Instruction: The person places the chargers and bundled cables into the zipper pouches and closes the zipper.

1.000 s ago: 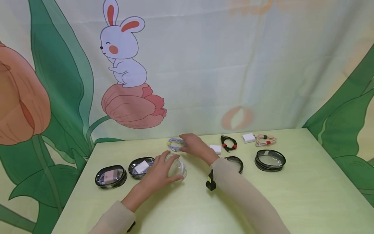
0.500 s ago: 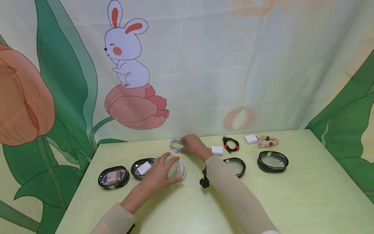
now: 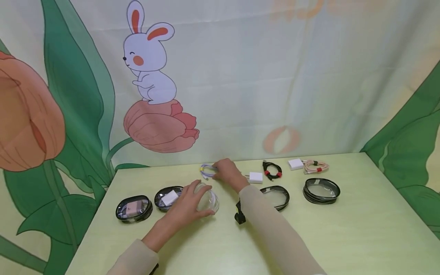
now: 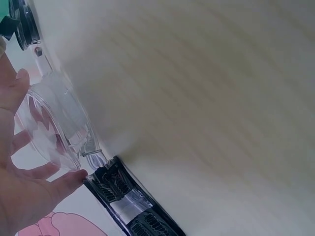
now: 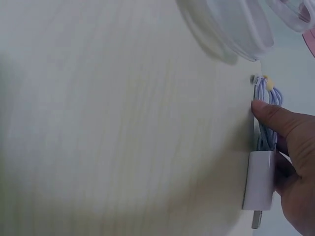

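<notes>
My left hand (image 3: 185,202) holds a clear round case (image 3: 212,199) on the table, its fingers spread around the rim. In the left wrist view, the see-through wall of this case (image 4: 69,115) shows between thumb and fingers. Behind it, my right hand (image 3: 229,173) pinches a coiled lilac cable (image 3: 204,170) with a yellow tie. The right wrist view shows the thumb over the lilac coil (image 5: 268,113), low on the table. A white charger (image 5: 259,181) with metal prongs lies right beside this hand; the fingers behind the coil are partly hidden.
Two black-rimmed cases (image 3: 134,209) with chargers inside stand at left. On the right lie a black cable (image 3: 272,170), a white adapter (image 3: 295,164) and a pink cable (image 3: 316,166). Two more black-rimmed cases (image 3: 321,191) stand there, one partly behind my right sleeve. A printed cloth (image 3: 233,76) hangs behind.
The view has shifted slightly. My right hand has turned a little at the lilac cable, and more of the white charger beside it shows. My left hand stays at the clear case.
</notes>
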A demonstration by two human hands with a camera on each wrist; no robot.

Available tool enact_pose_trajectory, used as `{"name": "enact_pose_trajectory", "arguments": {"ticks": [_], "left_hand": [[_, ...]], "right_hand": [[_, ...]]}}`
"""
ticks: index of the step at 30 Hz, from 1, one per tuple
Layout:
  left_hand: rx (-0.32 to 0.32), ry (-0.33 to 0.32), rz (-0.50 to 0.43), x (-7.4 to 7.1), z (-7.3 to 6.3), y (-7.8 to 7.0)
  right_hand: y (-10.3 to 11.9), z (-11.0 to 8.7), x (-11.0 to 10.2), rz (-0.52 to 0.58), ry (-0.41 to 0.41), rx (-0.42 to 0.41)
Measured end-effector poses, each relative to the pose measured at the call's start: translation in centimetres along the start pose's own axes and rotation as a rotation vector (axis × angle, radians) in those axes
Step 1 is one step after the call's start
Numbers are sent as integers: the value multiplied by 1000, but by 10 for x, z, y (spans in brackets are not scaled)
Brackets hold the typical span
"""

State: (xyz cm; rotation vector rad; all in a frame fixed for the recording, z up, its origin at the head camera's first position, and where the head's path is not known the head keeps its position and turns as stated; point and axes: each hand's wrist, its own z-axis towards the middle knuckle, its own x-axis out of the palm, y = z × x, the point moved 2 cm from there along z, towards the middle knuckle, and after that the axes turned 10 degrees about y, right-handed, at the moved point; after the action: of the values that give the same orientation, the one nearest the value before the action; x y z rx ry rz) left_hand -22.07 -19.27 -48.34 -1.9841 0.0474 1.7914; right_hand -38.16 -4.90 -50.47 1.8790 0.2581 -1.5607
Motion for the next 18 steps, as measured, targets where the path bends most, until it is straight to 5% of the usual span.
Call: {"name": "enact_pose_trajectory", "arguments": {"ticks": [8, 18], "left_hand": [[1, -14, -20, 1, -1, 0], [10, -31, -18, 0, -1, 1]], "right_hand": [[-10, 4, -1, 126, -61, 34], [-9, -5, -23, 190, -52, -32]]}}
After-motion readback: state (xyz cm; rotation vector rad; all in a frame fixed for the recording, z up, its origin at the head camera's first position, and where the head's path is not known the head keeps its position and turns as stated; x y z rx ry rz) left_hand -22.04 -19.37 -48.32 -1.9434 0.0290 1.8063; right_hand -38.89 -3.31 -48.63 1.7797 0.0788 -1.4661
